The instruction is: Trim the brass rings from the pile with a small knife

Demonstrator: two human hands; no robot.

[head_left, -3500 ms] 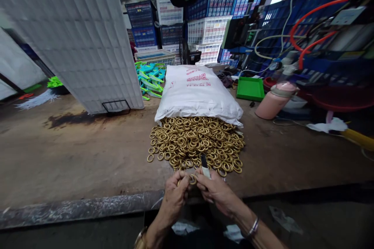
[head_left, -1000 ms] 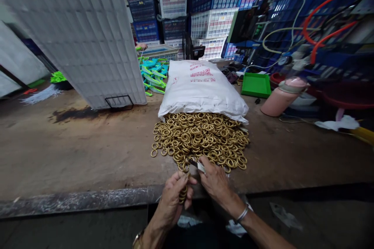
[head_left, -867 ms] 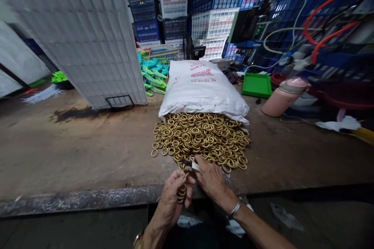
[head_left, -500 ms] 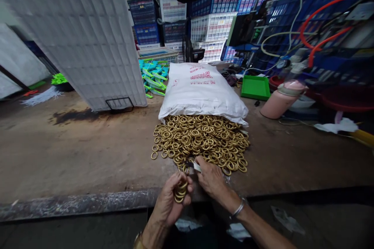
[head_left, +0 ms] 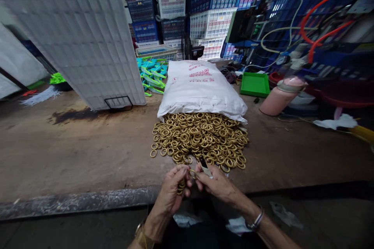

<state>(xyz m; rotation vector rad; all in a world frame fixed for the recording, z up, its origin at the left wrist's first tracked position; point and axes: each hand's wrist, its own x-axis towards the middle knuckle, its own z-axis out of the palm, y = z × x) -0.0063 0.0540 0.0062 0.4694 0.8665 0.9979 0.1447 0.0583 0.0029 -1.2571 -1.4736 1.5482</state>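
Note:
My left hand (head_left: 174,186) is closed around several gold-coloured rings (head_left: 181,187) stacked in its curled fingers. My right hand (head_left: 214,181) grips what looks like a small knife (head_left: 207,170), with a dark tip pointing up and a pale lower part. One single ring (head_left: 192,173) sits between the fingertips of both hands, its edge touching the right thumb and fingers. Just beyond them lies a heap of the same rings (head_left: 201,136), spilling from the mouth of a white woven sack (head_left: 201,93) with red print.
A tall white ribbed panel (head_left: 87,39) leans at the left on the wooden table (head_left: 73,163). Turquoise and green pieces (head_left: 152,74) lie behind it. To the right stand a green tray (head_left: 254,85) and a pink bottle (head_left: 280,97). Stacked crates (head_left: 214,23) fill the back.
My right hand has drawn back from the heap's edge with a ring, and the knife now points upward. My left hand has risen slightly, bringing both hands together at that ring.

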